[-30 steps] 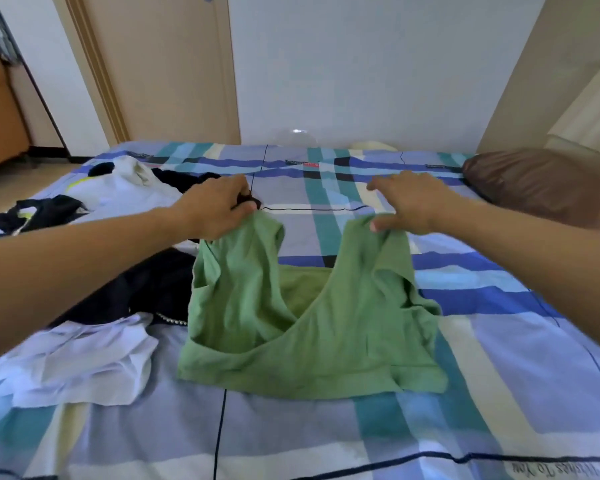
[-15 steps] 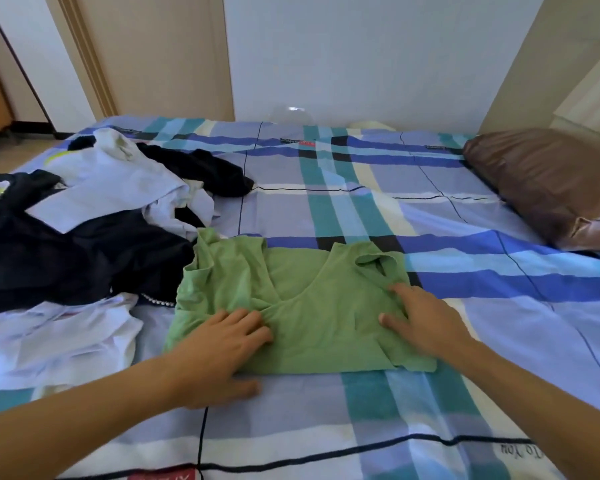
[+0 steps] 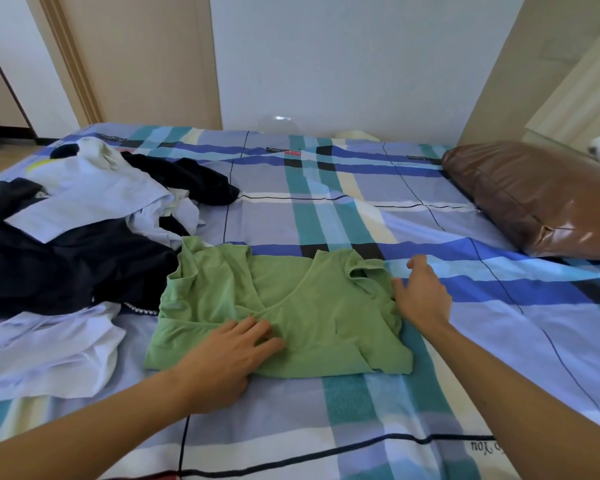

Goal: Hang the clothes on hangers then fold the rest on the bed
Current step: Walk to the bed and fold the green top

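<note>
A glossy brown pillow (image 3: 534,199) lay at the right (its cover creased and shiny). Behind it rose a white wall (image 3: 343,57), with a beige wooden door (image 3: 136,57) to the left and a clear domed object (image 3: 278,124) at the wall's foot.

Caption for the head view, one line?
Left hand presses a green top flat on the plaid bed sheet; right hand rests at its sleeve edge.
</note>
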